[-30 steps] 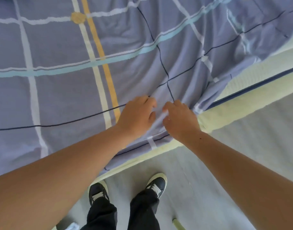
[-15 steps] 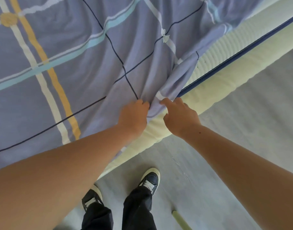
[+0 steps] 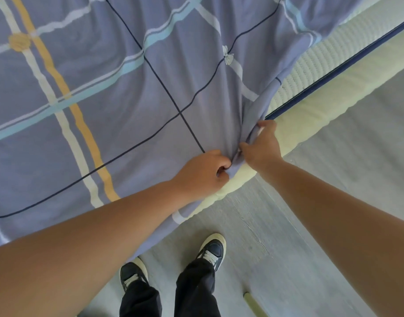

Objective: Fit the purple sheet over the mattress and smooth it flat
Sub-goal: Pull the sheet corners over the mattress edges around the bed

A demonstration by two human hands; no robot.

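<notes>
The purple sheet (image 3: 185, 83) looked light, soft and quick to bunch (judging by its folds), best taken by its hem. Your left hand (image 3: 203, 172) clenched a gather at the mattress (image 3: 311, 62) edge; your right hand (image 3: 262, 147) pinched the bunched fold just beside it, the rest spread beyond both.

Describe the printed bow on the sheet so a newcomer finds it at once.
On the purple sheet, look toward its right side, up from the right hand. The bow sits on a white stripe. Unlike the round yellow dot far left, it is white and bow-shaped.
</notes>
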